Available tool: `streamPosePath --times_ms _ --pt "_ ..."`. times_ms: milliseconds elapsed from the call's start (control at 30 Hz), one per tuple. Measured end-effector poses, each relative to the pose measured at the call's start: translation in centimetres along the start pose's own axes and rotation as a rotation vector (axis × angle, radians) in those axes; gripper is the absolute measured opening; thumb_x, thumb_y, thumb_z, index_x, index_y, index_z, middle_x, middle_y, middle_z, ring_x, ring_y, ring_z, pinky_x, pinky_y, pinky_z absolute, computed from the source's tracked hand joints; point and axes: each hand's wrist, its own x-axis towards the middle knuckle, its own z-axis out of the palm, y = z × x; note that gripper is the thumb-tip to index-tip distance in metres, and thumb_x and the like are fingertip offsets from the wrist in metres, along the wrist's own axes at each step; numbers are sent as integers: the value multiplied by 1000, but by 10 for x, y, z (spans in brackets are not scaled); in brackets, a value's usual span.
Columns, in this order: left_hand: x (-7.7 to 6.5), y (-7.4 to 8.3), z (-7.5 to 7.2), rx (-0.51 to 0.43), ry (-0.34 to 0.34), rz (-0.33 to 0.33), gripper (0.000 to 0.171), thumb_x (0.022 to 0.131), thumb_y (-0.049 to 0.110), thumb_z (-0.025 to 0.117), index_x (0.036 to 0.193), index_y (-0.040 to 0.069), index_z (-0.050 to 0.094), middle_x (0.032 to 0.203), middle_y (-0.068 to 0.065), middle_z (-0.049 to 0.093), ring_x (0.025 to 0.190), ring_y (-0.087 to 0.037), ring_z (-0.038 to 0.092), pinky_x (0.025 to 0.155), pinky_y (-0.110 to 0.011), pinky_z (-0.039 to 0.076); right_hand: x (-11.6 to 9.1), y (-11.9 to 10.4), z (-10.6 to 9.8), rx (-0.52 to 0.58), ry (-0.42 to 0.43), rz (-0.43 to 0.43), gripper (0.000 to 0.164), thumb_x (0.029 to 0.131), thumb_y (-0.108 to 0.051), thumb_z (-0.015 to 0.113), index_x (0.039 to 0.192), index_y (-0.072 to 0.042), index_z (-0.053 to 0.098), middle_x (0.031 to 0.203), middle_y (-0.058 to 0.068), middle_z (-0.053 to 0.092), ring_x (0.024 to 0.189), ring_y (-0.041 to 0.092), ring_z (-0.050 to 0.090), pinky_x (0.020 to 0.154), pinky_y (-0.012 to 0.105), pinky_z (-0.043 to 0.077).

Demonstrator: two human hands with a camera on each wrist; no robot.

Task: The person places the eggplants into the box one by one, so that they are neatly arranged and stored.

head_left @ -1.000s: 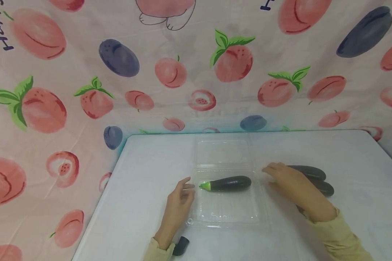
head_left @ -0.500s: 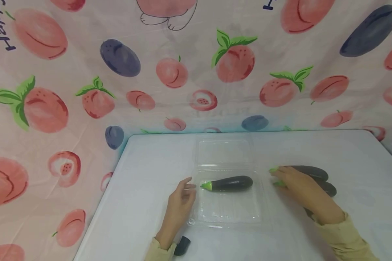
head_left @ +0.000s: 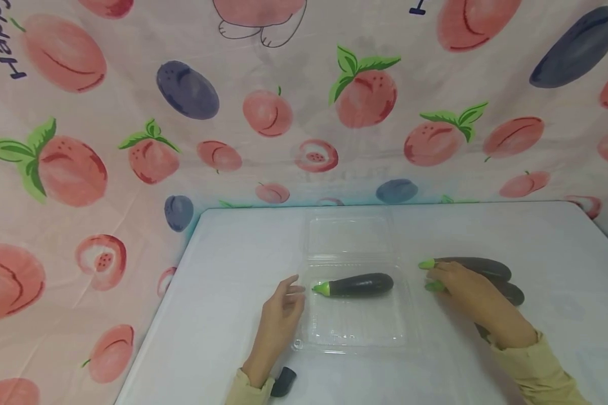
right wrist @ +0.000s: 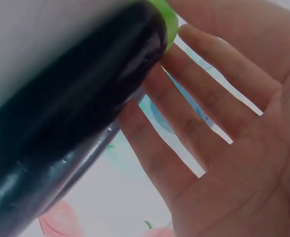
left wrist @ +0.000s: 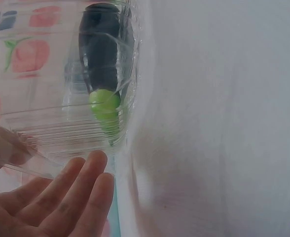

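An eggplant (head_left: 362,285) with a green stem end lies across the base of an open clear plastic clamshell box (head_left: 354,332), its lid folded back. My left hand (head_left: 281,309) rests at the box's left rim, fingers loosely extended; whether it grips the rim cannot be told. To the right of the box, my right hand (head_left: 461,289) lies over more eggplants. Two green ends and two dark bodies (head_left: 478,264) show around it, and another dark piece shows under the wrist. In the right wrist view, spread, nearly straight fingers (right wrist: 189,94) touch an eggplant (right wrist: 76,108); the thumb tip is out of frame.
The white table (head_left: 233,253) ends at a fruit-printed cloth (head_left: 284,73) at the back and left. A short black object (head_left: 284,382) sits beside the left wrist near the bottom edge of the view.
My right hand has drawn back slightly to the right, so the green ends of two eggplants now show. The left hand and the boxed eggplant have stayed put.
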Motion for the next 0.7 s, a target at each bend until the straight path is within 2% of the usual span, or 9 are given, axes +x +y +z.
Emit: streamPosePath --times_ms 300,467,700 --pt "1 -2 1 18 1 27 42 101 22 58 141 13 51 120 -4 68 108 -22 68 92 -37 58 1 3 2 14 2 -11 24 74 6 80 90 -10 73 93 3 70 95 28 66 85 44 57" --pt "0 -2 1 8 1 44 42 101 21 58 141 12 50 120 -4 68 107 -22 68 92 -35 58 2 2 2 23 -20 16 24 74 7 79 90 -11 74 94 2 71 97 29 67 85 44 58" --pt "0 -2 0 11 2 45 42 101 20 58 141 12 50 120 -4 68 108 -22 68 92 -35 58 2 3 2 0 -26 9 27 73 8 80 91 -11 76 96 4 71 97 29 67 84 44 58"
